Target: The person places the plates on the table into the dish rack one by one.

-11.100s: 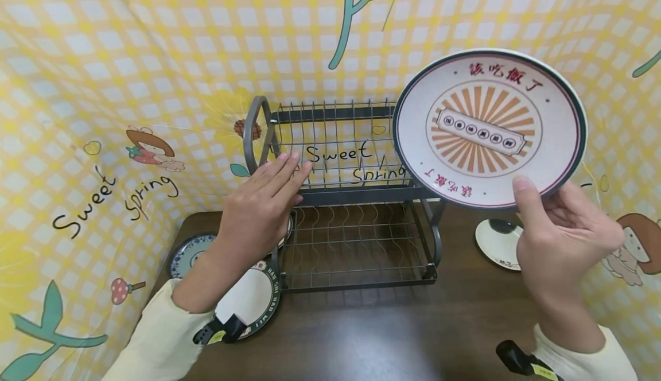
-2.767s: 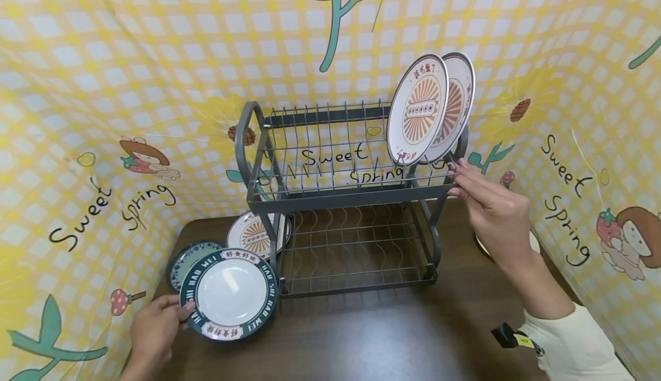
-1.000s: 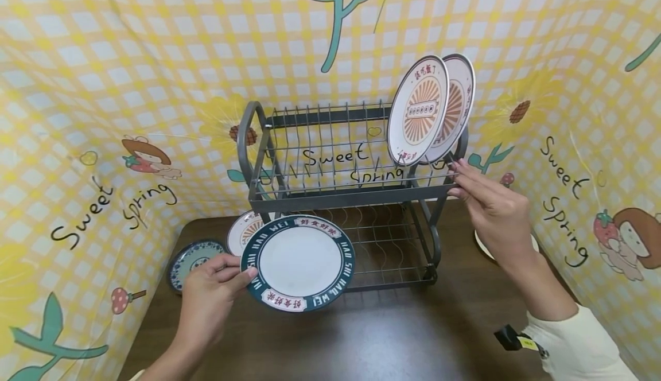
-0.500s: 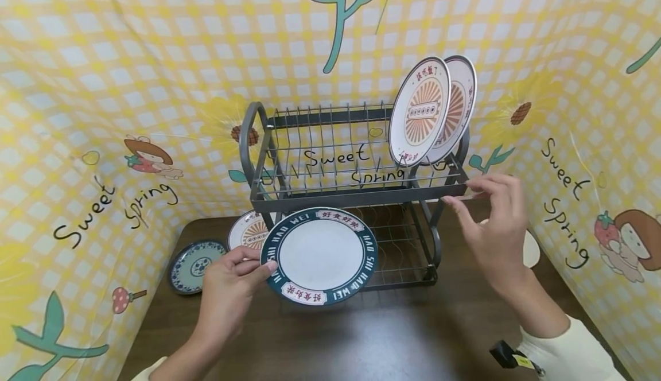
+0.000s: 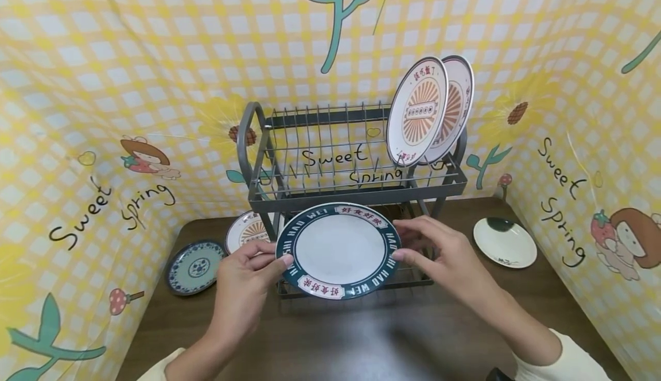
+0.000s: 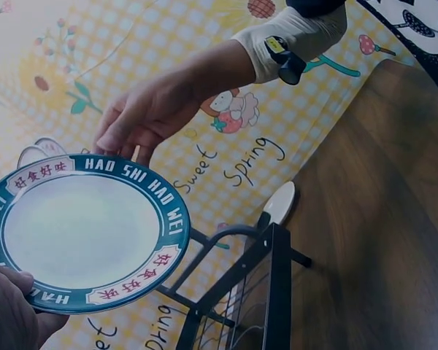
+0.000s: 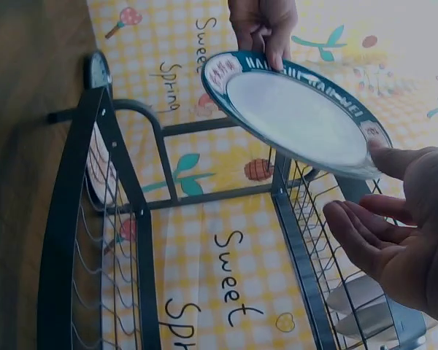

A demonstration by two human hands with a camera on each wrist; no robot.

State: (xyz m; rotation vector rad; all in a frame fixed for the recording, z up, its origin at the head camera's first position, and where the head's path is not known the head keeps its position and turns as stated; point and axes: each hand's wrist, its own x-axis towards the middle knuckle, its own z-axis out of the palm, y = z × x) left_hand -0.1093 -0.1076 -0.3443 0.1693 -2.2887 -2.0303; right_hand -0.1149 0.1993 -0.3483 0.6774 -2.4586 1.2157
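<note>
My left hand (image 5: 242,289) pinches the left rim of a white plate (image 5: 338,249) with a dark green lettered border, thumb on top. The plate is held tilted in front of the dish rack (image 5: 356,198). At its right rim is my right hand (image 5: 454,260); in the right wrist view its thumb (image 7: 394,160) meets the edge, while its fingers (image 7: 365,237) stay spread below, apart from the plate. Two white plates with orange sunburst prints, a front one (image 5: 417,111) and a rear one (image 5: 458,102), stand upright at the right of the top tier.
On the brown table (image 5: 330,341), a blue-patterned plate (image 5: 195,267) lies left of the rack, near a partly hidden sunburst plate (image 5: 248,229). A white plate with a dark patch (image 5: 506,243) lies at right. Yellow checked cloth (image 5: 206,37) surrounds the table on three sides.
Two sunburst plates have come to stand in the rack. My left hand has lifted the green-bordered plate and carried it right; my right hand has left the rack's corner for the plate's rim.
</note>
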